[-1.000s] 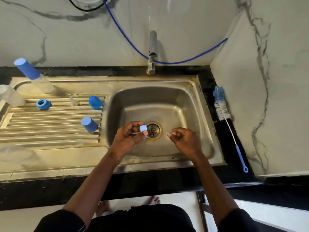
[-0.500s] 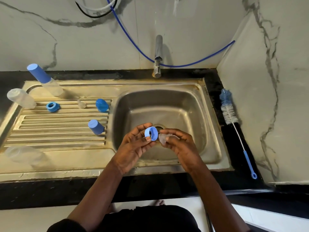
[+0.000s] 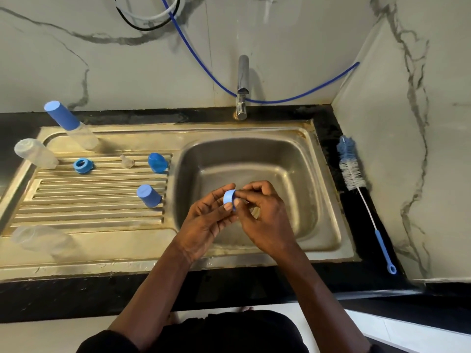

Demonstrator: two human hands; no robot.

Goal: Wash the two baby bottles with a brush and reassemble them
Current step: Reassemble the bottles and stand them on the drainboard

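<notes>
Over the sink basin [image 3: 293,159] my left hand [image 3: 206,220] pinches a blue screw ring [image 3: 229,196]. My right hand [image 3: 265,215] is pressed against the ring with curled fingers, holding a clear teat that is mostly hidden. On the drainboard [image 3: 89,200] lie a second blue ring [image 3: 82,165], a clear teat [image 3: 126,161], two blue caps [image 3: 157,163] [image 3: 148,195], a clear bottle [image 3: 34,153] lying down, another clear bottle [image 3: 42,240] at the front left, and a capped bottle [image 3: 68,126] standing at the back. The bottle brush [image 3: 350,171] lies on the right counter.
The tap [image 3: 242,87] stands behind the basin with no water running. A blue hose [image 3: 293,99] hangs along the marble wall. A black counter edge [image 3: 76,294] runs along the front, and a marble side wall rises just right of the brush.
My two hands have come together. The right hand now presses the teat into the blue ring that the left hand holds. The view has shifted slightly.
</notes>
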